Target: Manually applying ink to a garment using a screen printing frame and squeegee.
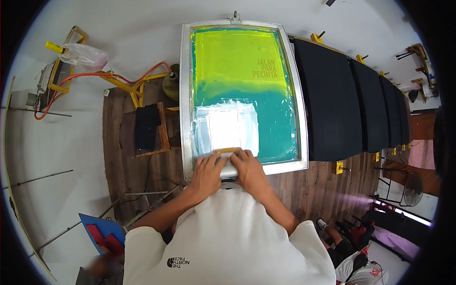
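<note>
A screen printing frame [302, 128] with aluminium edges lies in front of me, its mesh yellow-green in the far half and teal in the near half. A white patch of ink [223, 126] covers part of the near left. At the frame's near edge, my left hand [207, 168] and my right hand [248, 168] grip either end of a metal squeegee [229, 166] with a yellowish blade, fingers curled over its top. The squeegee's lower part is partly hidden by my hands and shirt.
Several black padded boards [327, 95] run rightward from the frame. Left are a yellow stand [136, 97], an orange hose [99, 73] and dark cloth [145, 128] on a wooden board. People sit low at the bottom right [349, 263] and bottom left [95, 273]. A fan [412, 190] stands far right.
</note>
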Tool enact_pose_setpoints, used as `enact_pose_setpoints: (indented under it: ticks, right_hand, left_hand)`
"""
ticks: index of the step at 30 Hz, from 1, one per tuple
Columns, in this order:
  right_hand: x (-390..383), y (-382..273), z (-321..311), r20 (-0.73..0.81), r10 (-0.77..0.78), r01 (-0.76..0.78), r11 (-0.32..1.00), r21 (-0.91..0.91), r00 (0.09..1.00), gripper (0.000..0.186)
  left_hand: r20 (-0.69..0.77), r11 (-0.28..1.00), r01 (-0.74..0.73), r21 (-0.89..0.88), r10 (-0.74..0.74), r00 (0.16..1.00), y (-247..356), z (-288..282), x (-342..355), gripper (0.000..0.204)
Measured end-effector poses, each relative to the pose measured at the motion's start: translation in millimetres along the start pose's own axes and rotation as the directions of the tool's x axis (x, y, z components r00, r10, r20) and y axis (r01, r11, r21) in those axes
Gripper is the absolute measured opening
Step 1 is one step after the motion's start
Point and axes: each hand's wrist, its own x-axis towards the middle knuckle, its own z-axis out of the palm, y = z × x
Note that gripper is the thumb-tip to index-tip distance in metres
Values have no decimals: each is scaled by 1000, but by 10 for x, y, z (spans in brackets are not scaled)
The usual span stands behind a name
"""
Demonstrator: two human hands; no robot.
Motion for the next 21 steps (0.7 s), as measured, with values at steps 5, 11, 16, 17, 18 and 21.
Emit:
enact_pose_setpoints:
  ticks: [5,11,16,17,18,21]
  right_hand:
    - [-108,-65,-110,101,30,-30,1000,-1,994,40]
    - [472,33,-405,130,14,1,993,-117,991,37]
    - [1135,352,-390,-19,-8,4,986,-168,1000,30]
    - [1178,406,-382,-38,-8,2,987,-158,999,29]
    - [1174,434,-369,-30,-12,8,987,-159,999,29]
    - [1071,509,-291,-19,-22,20,994,-104,1000,29]
  left_hand:
    - [66,1000,-4,-19,5,998,129,-150,-89,53]
    - [7,999,10,-52,-9,1000,17,-460,470,49]
    - [-179,999,-47,-23,42,983,-290,-518,1140,45]
    - [-179,999,-43,-26,38,983,-277,-518,1187,45]
    - [-133,1000,4,-11,-6,991,-263,-507,1238,43]
    - [-143,999,18,-27,-22,989,-288,-326,1155,42]
